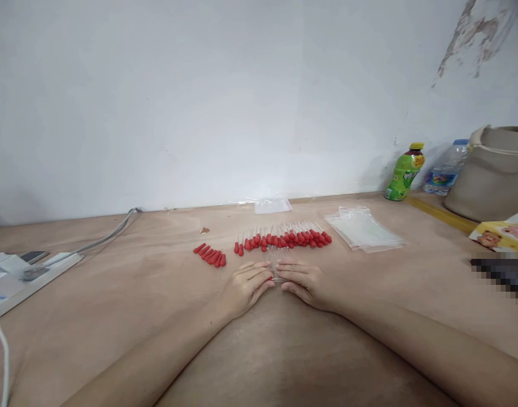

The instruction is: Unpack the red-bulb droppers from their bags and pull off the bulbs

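Observation:
Near the middle of the table my left hand (249,287) is closed, with a bit of a red rubber bulb (271,278) showing at its fingertips. Facing it, my right hand (305,282) is closed on a thin clear dropper tube (278,279), which lies sideways and meets the bulb. My fingers hide most of both pieces. Just beyond my fingertips lie several loose clear tubes (279,254). Behind these is a row of droppers (303,237), red bulbs towards me and clear tubes pointing to the wall. Several loose red bulbs (210,254) lie to the left.
Clear zip bags (365,229) lie right of the droppers, and another bag (273,206) lies by the wall. A green bottle (405,172), a water bottle (447,169) and a grey bucket (491,175) stand at right. A power strip (34,285) with cables is at left.

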### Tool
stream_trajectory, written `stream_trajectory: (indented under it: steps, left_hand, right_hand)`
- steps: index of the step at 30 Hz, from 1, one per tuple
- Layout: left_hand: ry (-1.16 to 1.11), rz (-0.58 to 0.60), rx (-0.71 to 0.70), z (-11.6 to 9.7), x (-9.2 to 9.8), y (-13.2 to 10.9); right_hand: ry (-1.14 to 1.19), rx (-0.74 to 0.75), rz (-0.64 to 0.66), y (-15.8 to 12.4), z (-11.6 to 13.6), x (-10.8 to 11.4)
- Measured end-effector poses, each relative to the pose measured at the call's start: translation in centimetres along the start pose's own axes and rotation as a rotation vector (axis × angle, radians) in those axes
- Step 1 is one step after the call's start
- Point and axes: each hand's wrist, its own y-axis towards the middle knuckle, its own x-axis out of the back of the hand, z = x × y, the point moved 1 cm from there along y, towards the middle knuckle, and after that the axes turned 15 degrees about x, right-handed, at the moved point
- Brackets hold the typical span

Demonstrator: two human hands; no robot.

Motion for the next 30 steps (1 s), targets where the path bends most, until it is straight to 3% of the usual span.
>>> stream_trajectory:
  steps: [11,22,30]
  left_hand:
    - [-0.037,0.163,-0.001,-0.9,0.7,0.4]
    - [-0.063,0.21,-0.01,-0.9,0.7,0.3]
    - [-0.086,0.239,-0.037,-0.7,0.9,0.1]
  right_hand:
    - [-0.047,0.122,0.01,0.2,0.6,0.7]
    - [-0.134,0.178,0.071,0.1,0.9,1.1]
    - [-0.258,0.326,0.101,0.1,1.1,1.8]
